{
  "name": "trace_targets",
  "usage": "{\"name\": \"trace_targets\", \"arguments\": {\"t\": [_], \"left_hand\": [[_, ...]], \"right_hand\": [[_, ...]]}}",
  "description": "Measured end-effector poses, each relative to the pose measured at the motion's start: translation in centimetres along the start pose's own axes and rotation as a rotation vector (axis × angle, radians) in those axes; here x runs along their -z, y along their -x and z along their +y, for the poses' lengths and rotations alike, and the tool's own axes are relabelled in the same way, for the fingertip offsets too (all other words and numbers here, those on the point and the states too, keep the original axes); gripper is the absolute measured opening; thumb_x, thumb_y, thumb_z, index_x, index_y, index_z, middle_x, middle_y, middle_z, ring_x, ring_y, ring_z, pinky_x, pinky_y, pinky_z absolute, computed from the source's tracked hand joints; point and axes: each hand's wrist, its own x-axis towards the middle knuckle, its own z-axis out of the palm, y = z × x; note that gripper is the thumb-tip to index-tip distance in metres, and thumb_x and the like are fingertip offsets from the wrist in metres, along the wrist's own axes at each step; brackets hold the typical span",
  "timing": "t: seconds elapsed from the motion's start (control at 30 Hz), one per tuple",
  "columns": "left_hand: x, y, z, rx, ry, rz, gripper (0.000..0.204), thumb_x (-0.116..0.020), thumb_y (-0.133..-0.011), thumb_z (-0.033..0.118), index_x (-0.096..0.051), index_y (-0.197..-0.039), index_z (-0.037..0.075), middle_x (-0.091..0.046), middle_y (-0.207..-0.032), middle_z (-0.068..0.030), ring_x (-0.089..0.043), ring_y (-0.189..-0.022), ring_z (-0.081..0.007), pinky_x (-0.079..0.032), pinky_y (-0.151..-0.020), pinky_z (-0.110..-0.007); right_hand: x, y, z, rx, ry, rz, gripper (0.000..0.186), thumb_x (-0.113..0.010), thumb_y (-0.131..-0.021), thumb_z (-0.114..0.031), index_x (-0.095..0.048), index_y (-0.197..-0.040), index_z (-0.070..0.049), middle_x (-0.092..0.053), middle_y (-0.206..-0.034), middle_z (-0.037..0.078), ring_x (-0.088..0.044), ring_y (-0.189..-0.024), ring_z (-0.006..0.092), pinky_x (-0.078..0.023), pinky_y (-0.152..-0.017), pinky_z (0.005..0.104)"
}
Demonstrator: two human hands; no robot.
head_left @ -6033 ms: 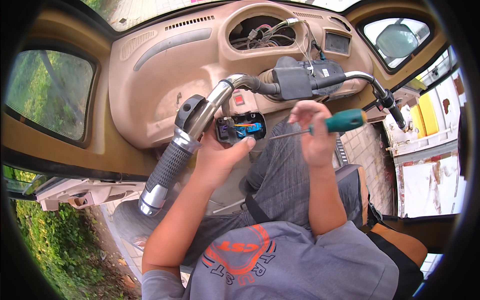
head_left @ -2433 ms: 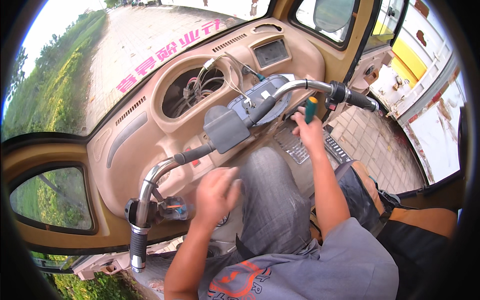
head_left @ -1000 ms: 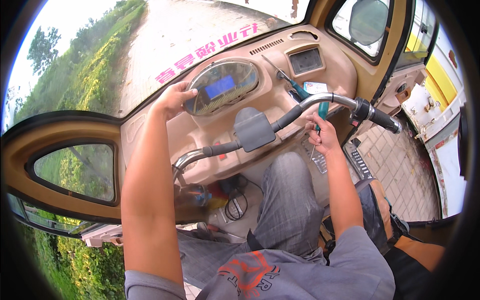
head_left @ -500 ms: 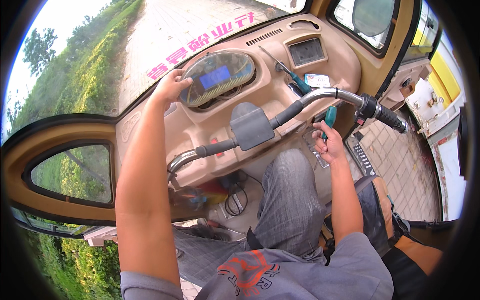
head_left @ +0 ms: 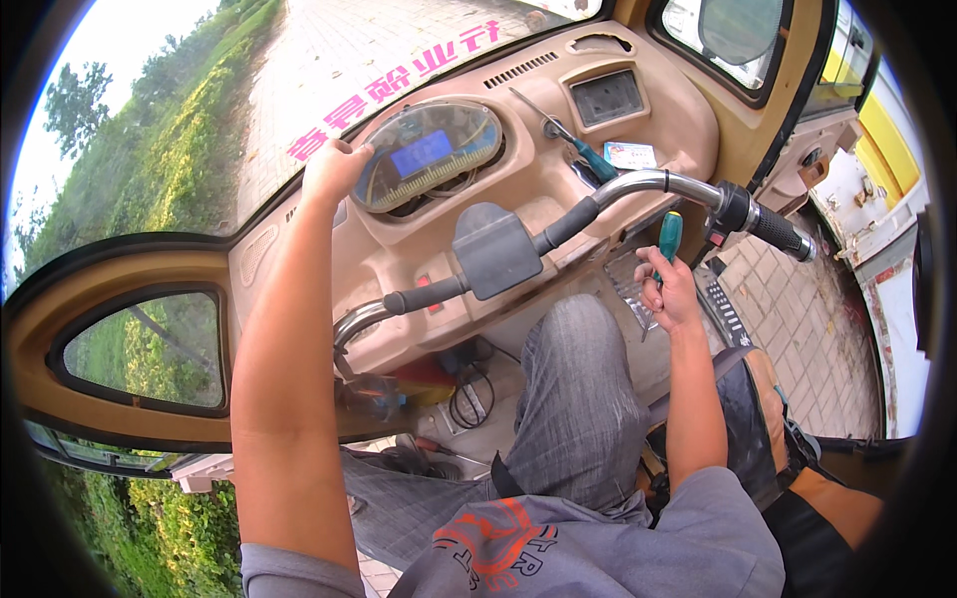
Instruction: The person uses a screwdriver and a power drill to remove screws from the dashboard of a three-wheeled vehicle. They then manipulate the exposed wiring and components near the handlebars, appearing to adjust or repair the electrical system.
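In the head view, the left hand (head_left: 335, 173) is at the left edge of the instrument cluster (head_left: 431, 154), thumb against its rim; the other fingers are hidden, so whether they grip it I cannot tell. The cluster, its screen lit blue, sits at the dashboard (head_left: 558, 214) opening — wires show beneath its lower edge. The right hand (head_left: 672, 291) is closed around a green-handled screwdriver (head_left: 670, 237), handle up, beyond the handlebar (head_left: 648, 182). Another screwdriver (head_left: 596, 161) lies on the dashboard — just beside a card (head_left: 628, 154).
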Motion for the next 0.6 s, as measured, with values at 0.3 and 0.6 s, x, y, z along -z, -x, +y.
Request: {"name": "trace_targets", "arguments": {"t": [0.3, 0.6], "left_hand": [[2.1, 0.1, -1.1, -0.244, -0.027, 0.120, 0.059, -0.071, -0.088, 0.040, -0.061, -0.124, -0.005, -0.070, -0.110, -0.0220, -0.067, -0.105, -0.0296, -0.050, -0.093, -0.038], [8.2, 27.4, 5.9, -0.644, 0.394, -0.438, 0.012, -0.067, -0.088, 0.014, -0.073, -0.094, 0.005, -0.069, -0.087, -0.0130, -0.066, -0.078, -0.0255, -0.053, -0.072, -0.037]], "right_hand": [[-6.0, 4.7, -2.9, 0.362, 0.440, -0.020, 0.020, -0.070, -0.093, -0.021, -0.065, -0.091, -0.002, -0.063, -0.070, 0.005, -0.044, -0.048, 0.0039, -0.033, -0.044, 0.0208], [-14.4, 7.1, 0.9, 0.234, 0.057, -0.497, 0.010, -0.063, -0.089, -0.003, -0.062, -0.079, -0.003, -0.070, -0.085, 0.012, -0.063, -0.070, 0.0137, -0.050, -0.063, 0.0281]]}}
